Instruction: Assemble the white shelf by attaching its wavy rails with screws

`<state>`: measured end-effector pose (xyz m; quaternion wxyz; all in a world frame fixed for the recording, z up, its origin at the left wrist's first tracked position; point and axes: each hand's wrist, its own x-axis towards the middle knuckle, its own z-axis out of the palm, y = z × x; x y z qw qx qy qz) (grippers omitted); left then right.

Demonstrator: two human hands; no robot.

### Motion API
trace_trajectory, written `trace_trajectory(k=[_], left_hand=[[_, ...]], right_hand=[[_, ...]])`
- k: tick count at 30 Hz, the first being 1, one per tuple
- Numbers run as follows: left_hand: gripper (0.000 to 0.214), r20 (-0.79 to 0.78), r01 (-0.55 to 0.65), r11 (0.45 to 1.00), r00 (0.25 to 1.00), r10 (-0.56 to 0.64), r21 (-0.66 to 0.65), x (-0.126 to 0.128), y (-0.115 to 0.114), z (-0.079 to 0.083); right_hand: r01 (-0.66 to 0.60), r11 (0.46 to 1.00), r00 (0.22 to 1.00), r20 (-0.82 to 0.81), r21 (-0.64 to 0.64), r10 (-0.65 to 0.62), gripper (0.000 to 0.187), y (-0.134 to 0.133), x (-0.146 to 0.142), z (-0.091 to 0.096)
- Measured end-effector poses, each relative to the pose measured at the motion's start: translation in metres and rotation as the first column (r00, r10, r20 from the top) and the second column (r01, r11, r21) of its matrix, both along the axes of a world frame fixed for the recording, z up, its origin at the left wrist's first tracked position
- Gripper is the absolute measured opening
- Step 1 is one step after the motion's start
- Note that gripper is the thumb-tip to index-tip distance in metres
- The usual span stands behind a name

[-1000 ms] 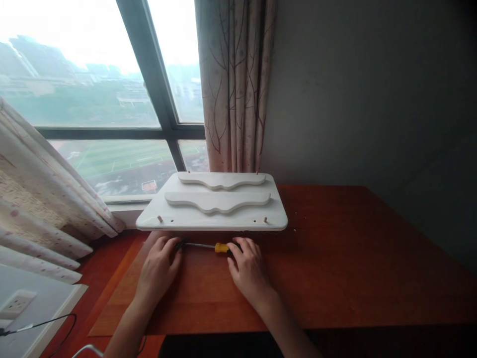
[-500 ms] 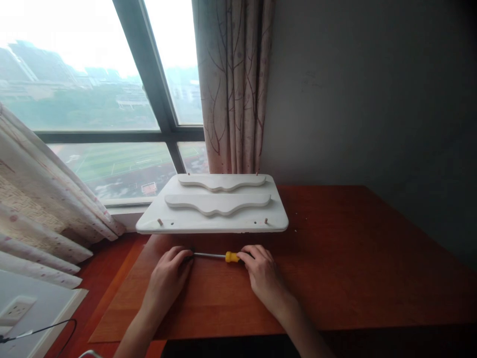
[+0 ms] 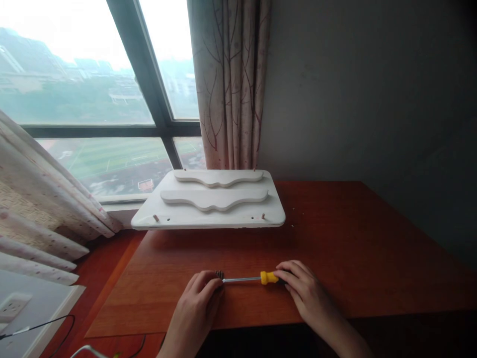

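Note:
A screwdriver [image 3: 242,279] with a yellow handle and a metal shaft lies level just above or on the wooden table. Its handle end is gripped by my right hand [image 3: 303,288]. My left hand [image 3: 201,296] is closed at the other end, with the shaft's tip at its fingertips. A small dark piece with a ridged, dotted look [image 3: 219,274] sticks out behind those fingers; most of it is hidden. Beyond both hands is a white board [image 3: 212,217] with wooden pegs near its corners. Two white wavy-edged strips [image 3: 216,200] rest on top of it.
The reddish-brown table [image 3: 343,248] extends right towards a grey wall [image 3: 354,99]. A window [image 3: 93,164] and curtains [image 3: 233,84] stand behind and to the left. At lower left are a wall socket [image 3: 15,308] and a black cable [image 3: 48,319].
Both hands have moved right and nearer to me, carrying the screwdriver along. The dark ridged piece now shows beside my left fingers. The board stays put while the view shifts slightly.

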<state>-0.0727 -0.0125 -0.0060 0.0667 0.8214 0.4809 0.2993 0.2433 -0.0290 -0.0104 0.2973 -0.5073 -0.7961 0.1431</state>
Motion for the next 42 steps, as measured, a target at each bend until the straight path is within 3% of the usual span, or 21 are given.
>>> trace_trajectory(k=[10, 14, 19, 23, 25, 31, 42], left_hand=[[0.017, 0.008, -0.001, 0.999, 1.0, 0.0, 0.045, 0.008, -0.006, 0.01], [0.015, 0.026, -0.058, 0.993, 0.998, 0.056, 0.099, -0.003, 0.0, 0.014], [0.022, 0.089, -0.276, 0.95, 0.96, 0.265, 0.148, -0.045, 0.04, 0.029], [0.036, 0.141, -0.547, 0.831, 0.835, 0.532, 0.1, -0.084, 0.086, 0.053], [0.04, 0.091, -0.602, 0.794, 0.798, 0.596, 0.085, -0.097, 0.105, 0.062], [0.036, -0.009, -0.605, 0.792, 0.794, 0.608, 0.081, -0.109, 0.131, 0.063], [0.039, 0.037, -0.569, 0.818, 0.822, 0.568, 0.08, -0.119, 0.137, 0.058]], right_hand=[[0.023, 0.999, 0.999, 0.024, -0.044, -0.022, 0.043, -0.008, 0.0, 0.009], [0.071, 0.997, 0.997, 0.001, 0.018, -0.071, 0.034, 0.002, 0.002, 0.012], [0.146, 0.978, 0.989, -0.043, 0.151, -0.141, 0.026, 0.045, 0.003, 0.03], [0.175, 0.956, 0.985, -0.046, 0.235, -0.169, 0.022, 0.091, -0.01, 0.053], [0.16, 0.957, 0.987, -0.015, 0.241, -0.161, 0.022, 0.112, -0.02, 0.06], [0.149, 0.961, 0.982, 0.076, 0.234, -0.171, 0.025, 0.144, -0.036, 0.058], [0.161, 0.962, 0.986, 0.0, 0.22, -0.165, 0.03, 0.143, -0.029, 0.047]])
